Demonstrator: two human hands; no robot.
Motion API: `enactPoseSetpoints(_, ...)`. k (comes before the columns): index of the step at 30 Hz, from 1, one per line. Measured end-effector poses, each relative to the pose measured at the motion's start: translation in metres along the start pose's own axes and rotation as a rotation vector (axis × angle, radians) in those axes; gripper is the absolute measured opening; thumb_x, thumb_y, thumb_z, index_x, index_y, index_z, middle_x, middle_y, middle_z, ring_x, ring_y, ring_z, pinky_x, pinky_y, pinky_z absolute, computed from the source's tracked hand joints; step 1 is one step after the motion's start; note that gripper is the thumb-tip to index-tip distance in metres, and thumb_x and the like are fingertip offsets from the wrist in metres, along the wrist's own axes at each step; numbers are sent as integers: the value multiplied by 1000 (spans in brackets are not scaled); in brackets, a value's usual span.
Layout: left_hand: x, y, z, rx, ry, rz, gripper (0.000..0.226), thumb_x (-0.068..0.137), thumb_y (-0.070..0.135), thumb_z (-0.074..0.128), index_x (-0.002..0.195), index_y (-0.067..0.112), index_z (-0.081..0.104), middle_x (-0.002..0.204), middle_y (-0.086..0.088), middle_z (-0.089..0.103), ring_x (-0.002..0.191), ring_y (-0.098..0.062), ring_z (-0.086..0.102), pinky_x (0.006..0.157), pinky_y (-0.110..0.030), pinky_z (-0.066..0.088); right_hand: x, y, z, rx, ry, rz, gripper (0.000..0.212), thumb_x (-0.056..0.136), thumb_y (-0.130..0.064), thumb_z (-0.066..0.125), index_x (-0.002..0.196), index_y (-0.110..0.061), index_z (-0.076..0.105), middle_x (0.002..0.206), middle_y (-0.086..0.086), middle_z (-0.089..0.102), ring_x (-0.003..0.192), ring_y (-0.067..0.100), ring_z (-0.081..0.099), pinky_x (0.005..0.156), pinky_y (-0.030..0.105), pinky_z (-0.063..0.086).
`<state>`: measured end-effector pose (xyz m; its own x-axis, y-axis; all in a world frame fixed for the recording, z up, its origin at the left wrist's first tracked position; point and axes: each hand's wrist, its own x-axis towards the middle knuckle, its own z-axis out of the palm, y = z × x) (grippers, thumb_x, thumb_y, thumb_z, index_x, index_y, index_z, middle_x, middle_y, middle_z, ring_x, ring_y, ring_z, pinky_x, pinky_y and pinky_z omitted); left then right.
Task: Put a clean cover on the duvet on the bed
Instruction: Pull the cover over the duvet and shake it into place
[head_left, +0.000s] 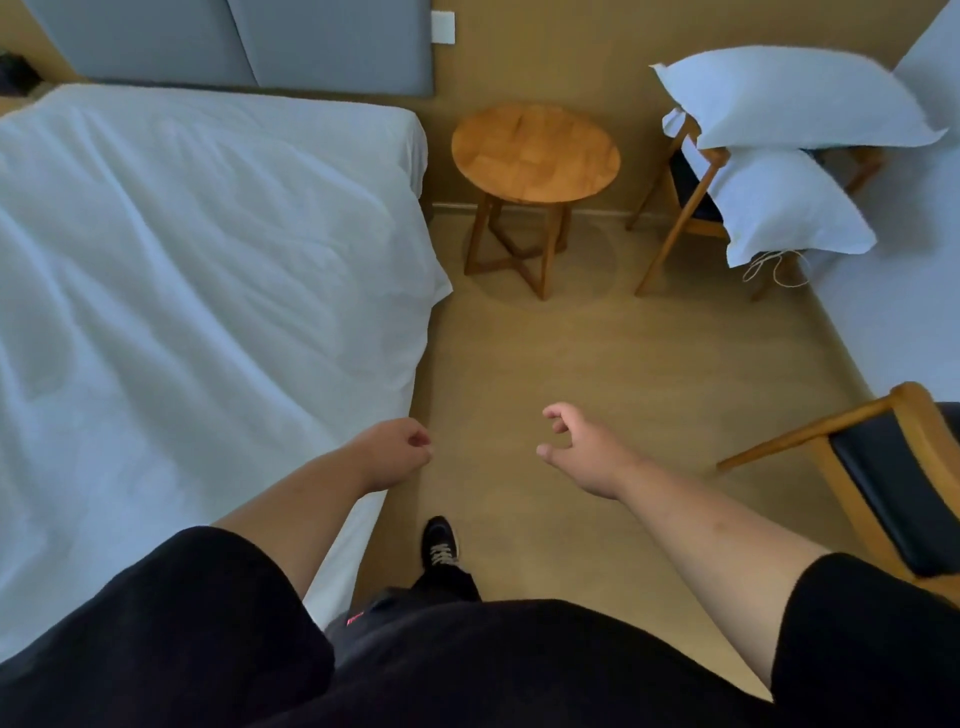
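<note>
The bed (171, 249) fills the left of the head view, covered by a wrinkled white cloth that drapes over its right edge. Whether this cloth is the duvet or a sheet I cannot tell. My left hand (397, 452) hovers just off the bed's right edge, its fingers curled into a loose fist with nothing in it. My right hand (576, 447) is out over the tan floor, fingers apart and bent, holding nothing. Neither hand touches the cloth.
A round wooden side table (535, 150) stands by the head of the bed. Two white pillows (789, 156) are stacked on a wooden chair (670, 228) at the back right. A second wooden chair with a dark seat (883, 473) stands at the right. A grey padded headboard (234, 41) is on the wall.
</note>
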<state>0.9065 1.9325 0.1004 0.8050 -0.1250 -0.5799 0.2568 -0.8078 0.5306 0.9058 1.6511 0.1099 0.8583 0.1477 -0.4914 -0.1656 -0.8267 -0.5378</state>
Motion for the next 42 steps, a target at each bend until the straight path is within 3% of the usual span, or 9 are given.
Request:
enactPoseSetpoints(7, 149, 40, -110, 42, 37, 8, 32, 100, 30, 53, 130, 18, 57, 125, -2, 60, 108, -18, 54, 91, -29, 44, 154, -43, -88, -37, 29, 23, 58, 97, -41, 61, 149, -29, 37, 140, -4, 49, 118, 18, 56, 97, 35, 48)
enactPoseSetpoints(11, 224, 83, -172, 73, 43, 37, 33, 101, 29, 52, 131, 17, 57, 128, -2, 59, 109, -18, 54, 93, -29, 44, 224, -64, -135, 5, 23, 39, 56, 98, -40, 60, 149, -30, 38, 136, -6, 49, 115, 15, 55, 90, 32, 48)
enactPoseSetpoints(17, 324, 117, -216, 53, 11, 36, 34, 101, 31, 53, 132, 18, 56, 126, -1, 59, 109, -17, 56, 91, -28, 44, 340, -69, -186, 7, -33, 40, 57, 100, -38, 59, 151, -28, 37, 137, -4, 49, 117, 15, 54, 93, 33, 49)
enactPoseSetpoints(23, 431, 148, -273, -31, 104, -94, 30, 101, 34, 52, 129, 24, 57, 120, 5, 60, 106, -15, 57, 96, -31, 48, 504, -87, -247, -122, -160, -99, 57, 100, -42, 57, 151, -27, 38, 144, -6, 48, 125, 13, 52, 101, 34, 48)
enactPoseSetpoints(27, 459, 177, -311, -111, 114, -137, 29, 101, 34, 52, 130, 27, 57, 123, 7, 60, 107, -11, 58, 95, -26, 47, 578, -122, -295, -191, -245, -203, 52, 99, -43, 58, 147, -31, 43, 135, -11, 51, 117, 8, 53, 98, 32, 50)
enactPoseSetpoints(31, 482, 178, -352, -236, 228, -239, 29, 102, 33, 52, 129, 26, 58, 122, 8, 62, 106, -10, 58, 93, -25, 47, 643, -152, -323, -221, -346, -257, 49, 99, -40, 59, 144, -31, 45, 130, -12, 52, 114, 6, 54, 96, 29, 50)
enactPoseSetpoints(35, 505, 156, -383, -335, 303, -310, 25, 101, 34, 52, 124, 28, 61, 106, 16, 61, 93, -1, 57, 73, -15, 40, 697, -167, -324, -208, -426, -227, 45, 98, -39, 61, 141, -33, 48, 121, -16, 54, 110, 2, 55, 92, 25, 50)
enactPoseSetpoints(42, 598, 98, -464, -397, 320, -323, 25, 100, 34, 53, 123, 30, 61, 115, 18, 62, 101, -1, 58, 79, -18, 44, 812, -219, -309, -203, -497, -119, 47, 97, -39, 61, 141, -33, 47, 117, -20, 54, 106, 0, 57, 94, 28, 52)
